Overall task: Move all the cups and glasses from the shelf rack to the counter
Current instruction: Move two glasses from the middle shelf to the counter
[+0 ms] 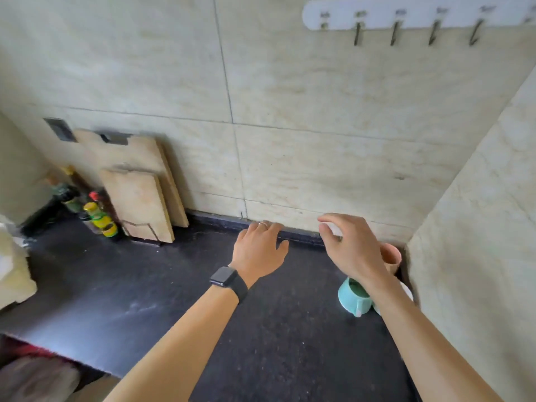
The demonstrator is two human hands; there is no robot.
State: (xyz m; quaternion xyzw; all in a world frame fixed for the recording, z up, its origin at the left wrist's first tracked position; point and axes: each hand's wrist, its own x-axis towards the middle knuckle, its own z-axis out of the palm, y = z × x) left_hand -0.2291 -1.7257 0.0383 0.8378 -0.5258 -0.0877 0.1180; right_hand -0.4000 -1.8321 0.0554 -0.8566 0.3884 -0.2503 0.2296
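On the dark counter (174,300), near the right wall, stands a mint green mug (352,297), partly hidden by my right forearm. Behind it in the corner is a pink cup (391,256). A white cup (406,290) shows only as a sliver behind my right arm. My right hand (348,245) hovers above the counter just left of the pink cup, fingers spread, holding nothing. My left hand (261,248), with a ring and a black watch on the wrist, is stretched out flat toward the back wall, also empty. No shelf rack is in view.
Two wooden cutting boards (139,195) lean against the back wall at the left, with several bottles (98,216) beside them. A white hook rail (406,17) hangs high on the wall. A pale object (14,271) sits at the left edge. The right wall (478,227) stands close.
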